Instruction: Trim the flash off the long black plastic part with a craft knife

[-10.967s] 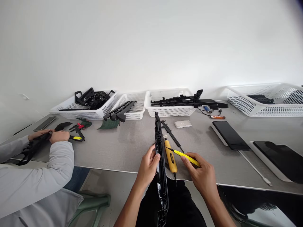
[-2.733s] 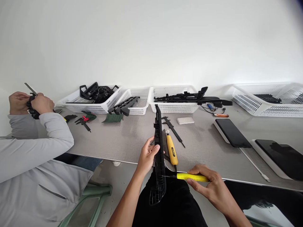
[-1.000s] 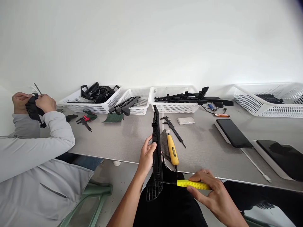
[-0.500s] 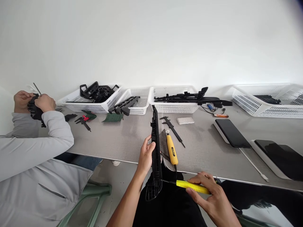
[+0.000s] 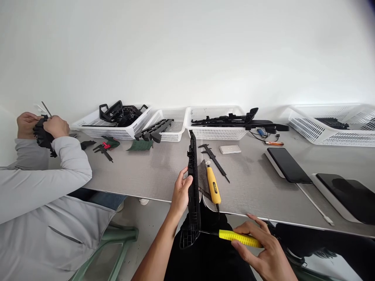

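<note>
My left hand (image 5: 181,192) is closed round the middle of a long black plastic trim piece (image 5: 193,187), which stands nearly upright in front of my lap. Ribs line its surface, and its lower end widens into a curved foot. In my right hand (image 5: 260,244) is a yellow-handled tool (image 5: 238,238) with a thin metal blade. The blade points left and its tip meets the right edge of the trim piece, near the curved lower end. Whether it is a knife or a scraper I cannot tell.
Beyond the trim piece, a yellow corded power tool (image 5: 213,185) lies on a grey cloth beside a black caliper (image 5: 215,162). White baskets (image 5: 216,134) with black parts line the wall. Phones (image 5: 288,164) lie at right. At left, a co-worker in a grey jacket (image 5: 52,187) holds a black part.
The yellow-handled tool and my right hand have moved slightly down, so its tip sits lower along the trim piece's edge. My left hand keeps its hold.
</note>
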### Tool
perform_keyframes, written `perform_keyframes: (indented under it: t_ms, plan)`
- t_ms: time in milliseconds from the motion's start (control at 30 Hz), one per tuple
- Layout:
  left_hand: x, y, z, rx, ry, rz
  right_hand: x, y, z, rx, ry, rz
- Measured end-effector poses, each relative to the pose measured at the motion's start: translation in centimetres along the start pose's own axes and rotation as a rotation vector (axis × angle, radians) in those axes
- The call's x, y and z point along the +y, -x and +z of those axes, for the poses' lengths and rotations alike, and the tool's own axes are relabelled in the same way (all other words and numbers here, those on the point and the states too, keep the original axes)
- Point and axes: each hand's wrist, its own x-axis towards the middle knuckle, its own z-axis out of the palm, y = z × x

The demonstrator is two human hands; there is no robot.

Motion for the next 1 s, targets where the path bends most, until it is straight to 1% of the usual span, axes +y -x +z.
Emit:
perform_keyframes:
  t_ms: [133, 300, 500, 600, 767, 867, 933, 1000]
  plan:
    - [0.0, 0.0, 0.0, -0.012, 0.014, -0.013, 0.0, 0.2, -0.1, -0.02, 0.017, -0.026]
    - [0.1, 0.0, 0.1, -0.016, 0.024, -0.017, 0.2, 0.3, 0.1, 0.026, 0.02, -0.059]
    - [-0.2, -0.2, -0.1, 0.004, -0.025, 0.013, -0.3, 0.4, 0.1, 0.017, 0.041, -0.067]
    - [-0.2, -0.1, -0.1, 0.015, -0.044, 0.033, -0.3, 0.4, 0.0, 0.055, 0.066, -0.028]
    - [0.2, 0.2, 0.0, 0.059, -0.138, 0.073, -0.1, 0.6, 0.8, 0.219, 0.138, 0.084]
    - [0.1, 0.2, 0.0, 0.064, -0.143, 0.08, -1.0, 1.2, 2.2, 0.231, 0.098, 0.168]
    - [-0.2, 0.0, 0.0, 0.077, -0.127, 0.098, -2.0, 1.8, 3.4, 0.231, 0.013, 0.246]
    - [-0.5, -0.1, 0.0, 0.089, -0.119, 0.106, -3.0, 2.5, 4.7, 0.228, -0.081, 0.291]
